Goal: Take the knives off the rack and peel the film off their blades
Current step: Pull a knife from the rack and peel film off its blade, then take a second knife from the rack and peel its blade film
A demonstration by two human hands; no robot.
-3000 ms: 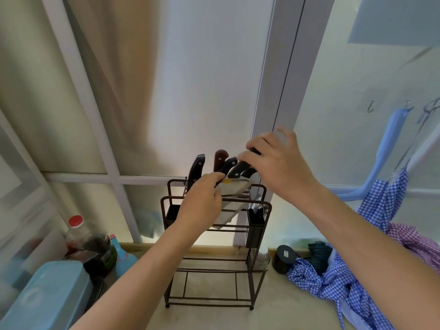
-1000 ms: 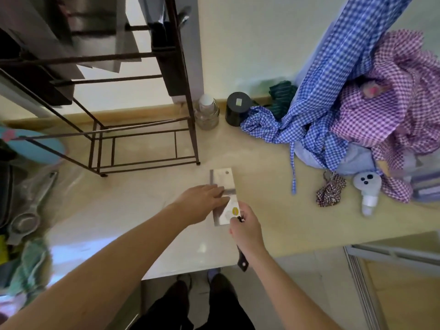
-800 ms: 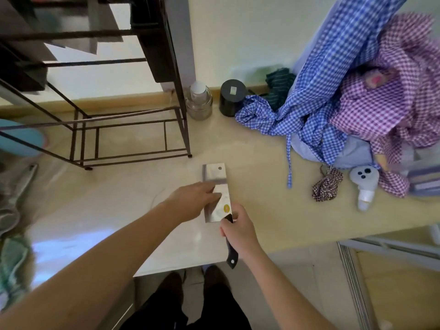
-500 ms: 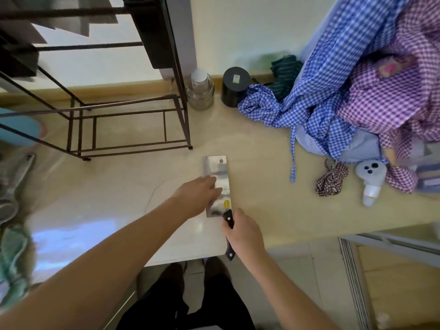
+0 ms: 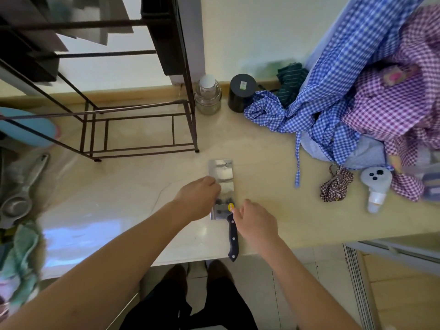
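Observation:
A cleaver lies flat on the beige counter, its shiny blade pointing away from me. Its black riveted handle sticks out over the front edge. My left hand presses down on the left side of the blade. My right hand is off the handle, fingertips at the blade's heel beside a yellow sticker; whether they pinch film I cannot tell. The dark wire knife rack stands at the back left, with blurred blades hanging in its top.
A glass jar and a black canister stand against the wall beside the rack. Blue checked cloth and purple checked cloth pile up at the right, with a white spray head. A metal strainer lies far left.
The cleaver came off the rack and now lies on the counter. My right hand has let go of the handle and moved up to the blade's heel; my left hand stays on the blade.

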